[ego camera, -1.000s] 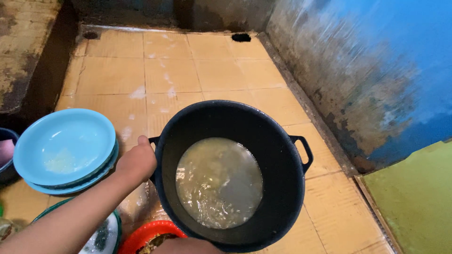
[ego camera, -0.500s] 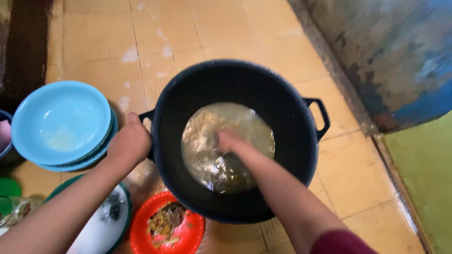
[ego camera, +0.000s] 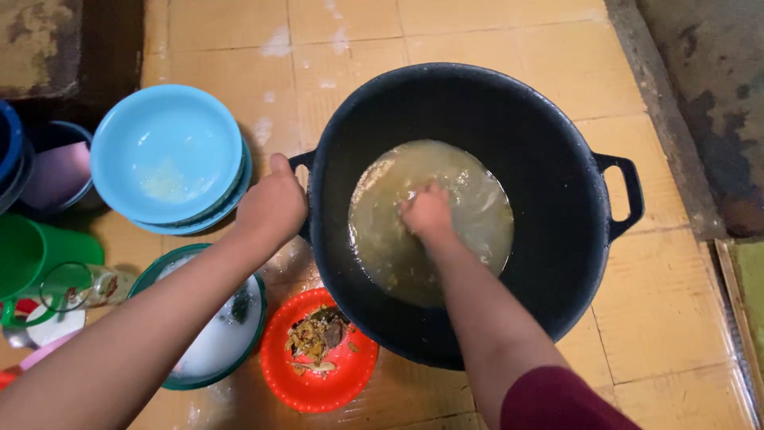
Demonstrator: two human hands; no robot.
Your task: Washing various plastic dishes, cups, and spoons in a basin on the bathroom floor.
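Two bare forearms, bare left hand (ego camera: 273, 205) and right hand (ego camera: 427, 213), dark red sleeve (ego camera: 561, 400) on right arm

Both hands (ego camera: 274, 205) (ego camera: 427, 213) curled, arms outstretched.

A tiled floor (ego camera: 509, 48) is seen, on which a black pot (ego camera: 549, 263) is set, gripped by the left hand (ego camera: 273, 207). Stacked blue bowls (ego camera: 167, 155) lie left of that hand, a red plate (ego camera: 318, 382) below it.
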